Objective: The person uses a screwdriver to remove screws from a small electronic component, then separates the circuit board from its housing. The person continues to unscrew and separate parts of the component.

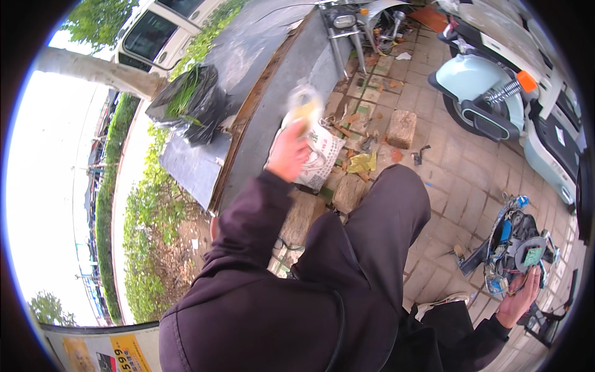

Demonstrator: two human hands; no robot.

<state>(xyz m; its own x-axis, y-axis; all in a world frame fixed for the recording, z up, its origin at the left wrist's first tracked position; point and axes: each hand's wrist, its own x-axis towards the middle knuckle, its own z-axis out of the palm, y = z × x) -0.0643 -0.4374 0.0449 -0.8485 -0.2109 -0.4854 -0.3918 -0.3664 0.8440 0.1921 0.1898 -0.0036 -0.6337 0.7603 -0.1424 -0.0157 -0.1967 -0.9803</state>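
My left hand [287, 152] is raised over a white printed bag [323, 154] with handles. Its fingers are curled around a clear and yellow thing [304, 106], too blurred to name. At the lower right my right hand [522, 296] is closed at the lower edge of a bundle of wired electrical parts [509, 239]. In that bundle a round grey part carries a green circuit board [533, 256], just above my fingertips. Blue and black wires surround it; part of my grip is hidden.
A sloping grey sheet [266, 102] with a wooden edge lies to the left, beside a black bag [191, 102] of green leaves. Loose bricks [401, 129] and litter are on the paving. A pale blue scooter [480, 93] stands at right, and a motorcycle front [344, 28] at the top.
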